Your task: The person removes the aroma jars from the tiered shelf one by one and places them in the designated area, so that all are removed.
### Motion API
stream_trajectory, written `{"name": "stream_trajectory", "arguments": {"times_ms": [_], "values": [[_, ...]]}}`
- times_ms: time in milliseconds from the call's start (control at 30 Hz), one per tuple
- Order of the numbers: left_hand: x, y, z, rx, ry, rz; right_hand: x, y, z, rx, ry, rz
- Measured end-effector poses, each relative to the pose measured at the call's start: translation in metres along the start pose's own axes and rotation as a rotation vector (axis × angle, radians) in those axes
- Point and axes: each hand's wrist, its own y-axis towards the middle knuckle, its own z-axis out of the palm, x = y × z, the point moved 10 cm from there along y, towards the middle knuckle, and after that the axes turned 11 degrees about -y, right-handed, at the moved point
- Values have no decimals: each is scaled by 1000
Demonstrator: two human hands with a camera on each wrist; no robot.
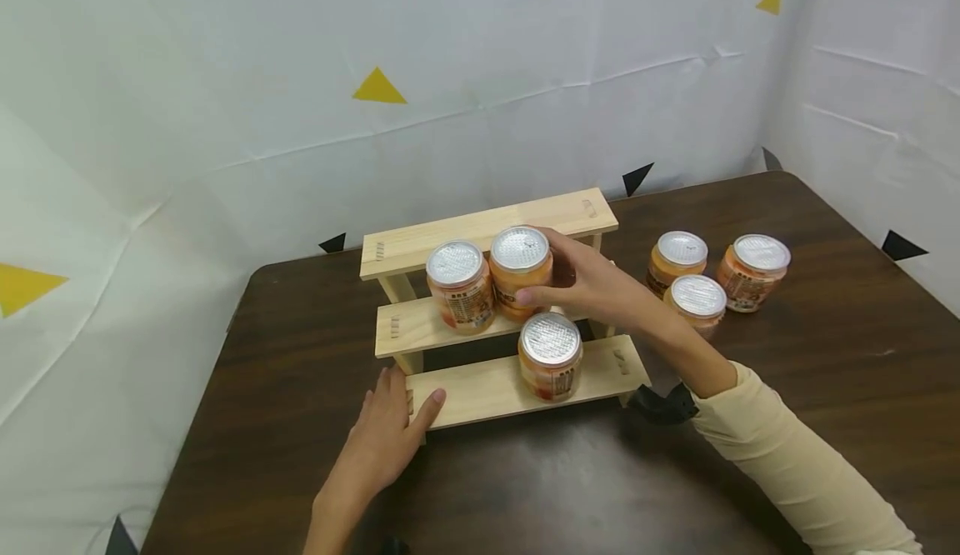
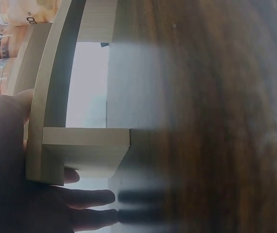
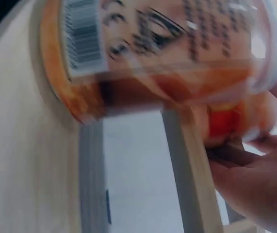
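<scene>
A three-tier wooden rack (image 1: pixel 465 388) stands on the table. At the left end of its bottom tier, my left hand (image 1: pixel 382 434) grips the board, thumb on top and other fingers around the end. My right hand (image 1: pixel 600 284) holds an orange jar with a silvery lid (image 1: pixel 517 280) between thumb and fingers, at the middle tier. Touching or nearly touching it, a second jar (image 1: pixel 461 288) stands upright on that tier. One more jar (image 1: pixel 551 359) stands on the bottom tier; its barcode label (image 3: pixel 153 48) fills the top of the right wrist view.
Several similar jars stand on the dark table (image 1: pixel 840 363) right of the rack: one behind (image 1: pixel 678 259), one farther right (image 1: pixel 753 272), and one (image 1: pixel 697 301) partly hidden by my right forearm. White sheeting (image 1: pixel 480 138) hangs behind the table.
</scene>
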Motion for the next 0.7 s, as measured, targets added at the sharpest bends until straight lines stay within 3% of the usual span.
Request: {"name": "stream_trajectory", "arguments": {"times_ms": [333, 700], "values": [[-12, -13, -11, 38, 59, -77, 1, 5, 8, -58, 3, 41], [-17, -6, -3, 25, 35, -24, 0, -11, -9, -75, -6, 55]]}}
